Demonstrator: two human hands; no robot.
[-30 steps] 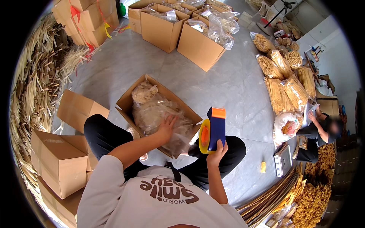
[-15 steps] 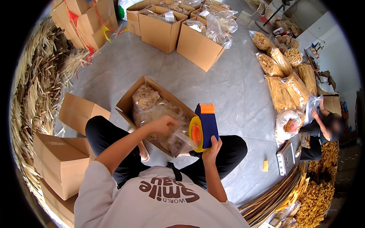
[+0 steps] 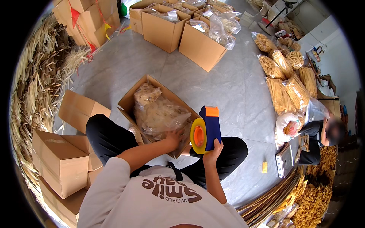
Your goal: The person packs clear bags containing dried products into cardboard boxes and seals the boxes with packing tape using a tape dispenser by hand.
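Note:
An open cardboard box (image 3: 133, 123) stands on the floor between my legs, with clear plastic bags (image 3: 161, 114) of pale, dried-looking pieces inside. My left hand (image 3: 175, 139) reaches over the box's near end. Its fingers are stretched out onto the plastic. Beside the box's right corner, my right hand (image 3: 213, 152) grips a tape dispenser (image 3: 213, 127) by its lower end. The dispenser has a dark blue body, an orange top and a yellow tape roll round an orange core.
Cardboard boxes (image 3: 61, 163) stand at my left, before a heap of pale strips (image 3: 38, 87). Filled boxes (image 3: 201, 47) are at the back. Bagged goods (image 3: 281, 91), a scale (image 3: 286, 161) and a seated person (image 3: 313, 144) are on the right.
My left hand has moved down and right, from above the box's middle to its near end, and its fingers have opened. My right hand still holds the tape dispenser.

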